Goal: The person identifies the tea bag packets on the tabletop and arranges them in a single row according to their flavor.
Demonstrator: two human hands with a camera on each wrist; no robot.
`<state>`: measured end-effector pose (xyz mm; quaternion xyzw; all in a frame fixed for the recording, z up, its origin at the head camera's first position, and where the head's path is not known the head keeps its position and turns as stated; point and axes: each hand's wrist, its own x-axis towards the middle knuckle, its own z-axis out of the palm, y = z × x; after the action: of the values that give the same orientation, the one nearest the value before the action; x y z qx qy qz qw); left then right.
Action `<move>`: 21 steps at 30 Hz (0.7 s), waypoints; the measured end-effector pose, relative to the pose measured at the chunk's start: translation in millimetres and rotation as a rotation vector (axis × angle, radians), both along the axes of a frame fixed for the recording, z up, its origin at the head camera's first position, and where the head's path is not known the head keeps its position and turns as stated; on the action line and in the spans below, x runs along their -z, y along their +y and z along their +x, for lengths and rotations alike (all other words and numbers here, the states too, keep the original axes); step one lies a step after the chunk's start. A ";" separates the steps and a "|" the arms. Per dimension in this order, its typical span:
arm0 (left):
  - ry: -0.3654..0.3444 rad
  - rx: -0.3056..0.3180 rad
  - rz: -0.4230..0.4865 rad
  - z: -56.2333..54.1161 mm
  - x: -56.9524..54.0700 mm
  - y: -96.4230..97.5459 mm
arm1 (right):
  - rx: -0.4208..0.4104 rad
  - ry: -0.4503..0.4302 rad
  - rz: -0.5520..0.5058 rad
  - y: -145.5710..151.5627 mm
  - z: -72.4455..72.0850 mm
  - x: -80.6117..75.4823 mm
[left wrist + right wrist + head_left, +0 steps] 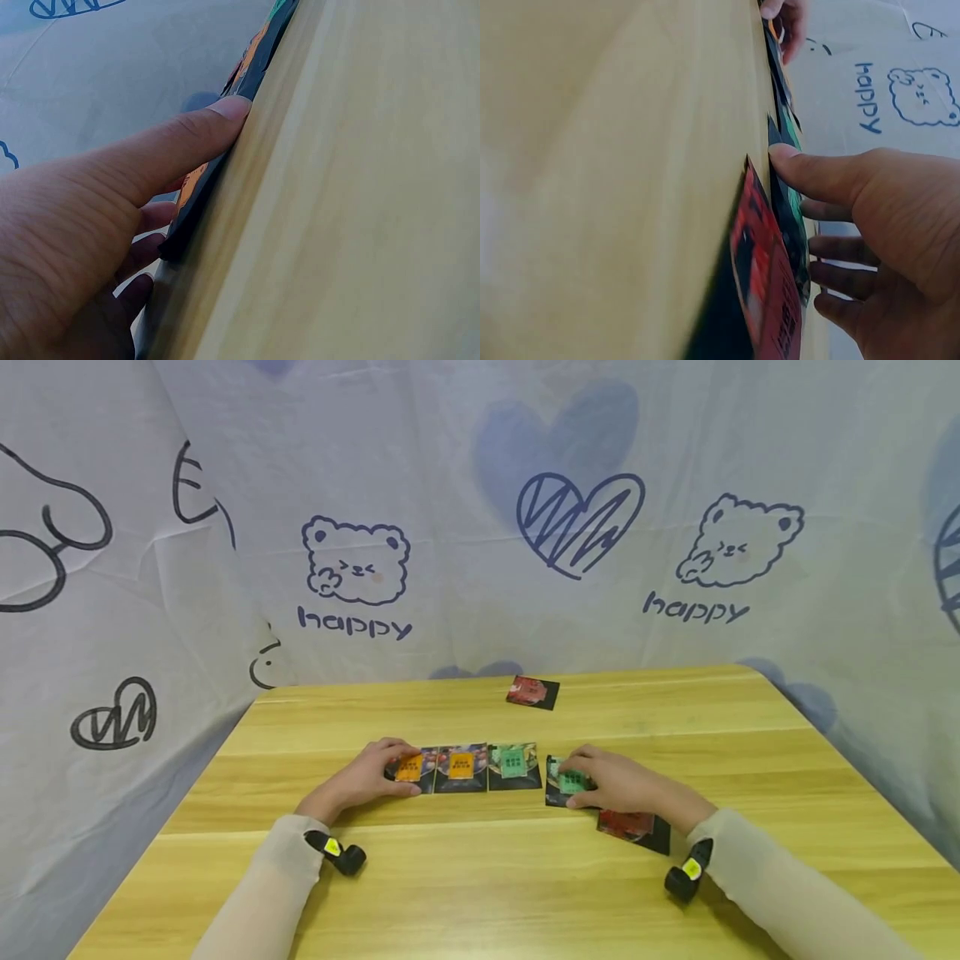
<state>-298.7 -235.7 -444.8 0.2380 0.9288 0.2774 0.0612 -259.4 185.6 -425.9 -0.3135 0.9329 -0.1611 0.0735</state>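
Flat dark packets with coloured labels lie in a row on the table. My left hand (375,772) holds the leftmost orange-labelled packet (409,768) by its edges, thumb (229,109) on the near edge and fingers at the far side. Beside it lie a second orange-labelled packet (461,767) and a green-labelled packet (513,764). At the row's right, my right hand (611,779) grips another green-labelled packet (558,789) between thumb and fingers, slightly apart from its neighbour. A red-labelled packet (633,828) lies under the right wrist, partly hidden in the head view.
Another red-labelled packet (533,692) lies near the far edge of the wooden table (480,885). A pale cloth (457,568) with bear and heart drawings hangs behind the table. Each wrist wears a small black camera on a strap.
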 end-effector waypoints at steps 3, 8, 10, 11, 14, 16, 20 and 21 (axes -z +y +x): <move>-0.003 -0.002 -0.002 0.1 0.6 -0.5 | -0.023 -0.013 0.004 1.2 -5.9 -0.5; -0.012 -0.005 -0.006 0.2 1.4 -1.3 | -0.046 -0.063 -0.010 2.7 -13.2 -1.4; -0.009 -0.007 -0.003 0.2 1.1 -1.3 | -0.046 -0.076 -0.017 3.0 -16.1 -2.3; -0.008 -0.007 -0.002 0.5 0.8 -1.1 | -0.046 -0.077 -0.016 3.1 -17.9 -2.6; -0.010 -0.004 -0.006 0.9 -0.5 -0.8 | -0.052 -0.078 -0.015 3.2 -24.0 -3.5; -0.008 -0.002 -0.013 1.1 -0.8 -0.6 | -0.051 -0.084 -0.015 2.9 -27.9 -3.8; -0.007 -0.002 -0.019 1.5 -1.4 -0.7 | -0.054 -0.083 -0.014 1.6 -34.4 -2.5; -0.006 -0.003 -0.019 1.6 -1.5 -0.8 | -0.054 -0.079 -0.013 1.3 -35.8 -2.0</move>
<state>-297.1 -236.6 -443.3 0.2354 0.9316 0.2692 0.0657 -295.1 187.0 -423.9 -0.3324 0.9195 -0.1771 0.1125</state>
